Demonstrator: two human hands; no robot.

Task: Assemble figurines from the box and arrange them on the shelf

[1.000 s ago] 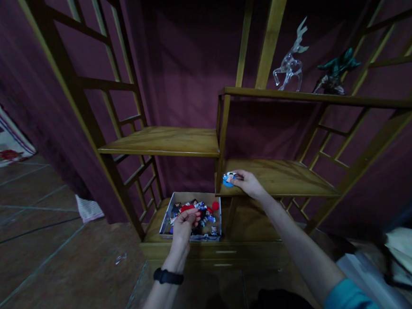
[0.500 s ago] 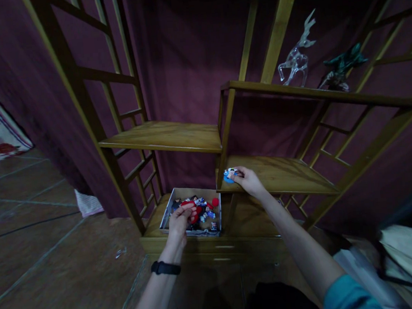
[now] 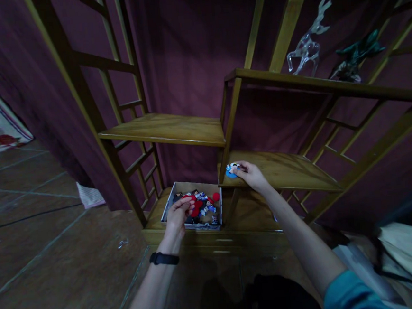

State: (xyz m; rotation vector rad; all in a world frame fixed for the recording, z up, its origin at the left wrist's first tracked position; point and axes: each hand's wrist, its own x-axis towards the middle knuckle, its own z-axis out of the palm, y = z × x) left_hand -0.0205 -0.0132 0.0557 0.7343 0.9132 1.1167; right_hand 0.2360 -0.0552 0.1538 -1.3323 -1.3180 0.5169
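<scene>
"How do the hands look from your end?"

"On my feed the right hand [image 3: 251, 174] has a blue-and-white figure [image 3: 232, 170] pinched between thumb and fingers, poking out left of the fingertips. The left hand [image 3: 178, 216] is lower and off to the left, thumb and fingers drawn close together."

"Is the left one gripping anything?"

"I cannot tell. A red piece [image 3: 196, 208] shows right at its fingertips, but I can't make out whether it is held or lies just beyond them."

"And what's underneath?"

"An open box [image 3: 211, 227]. The left fingers reach over its near left part. Small figures [image 3: 204, 203] lie jumbled beyond and to the right of those fingers, too small for me to sort out, with a red round piece [image 3: 215, 197] farther right, near the box's side."

"Where is the blue-and-white figure, exactly?"

"Over the left end of the lower right shelf [image 3: 285, 169], whose boards stretch away to the right of the right hand. I can't see whether it touches the wood."

"Anything else near me?"

"Another shelf [image 3: 168, 129] above the left hand, a dark wristband [image 3: 164, 258] on the left wrist. Up and to the right of the right hand, a clear deer figurine [image 3: 307, 51] stands beside a dark green ornament [image 3: 358, 54]."
</scene>
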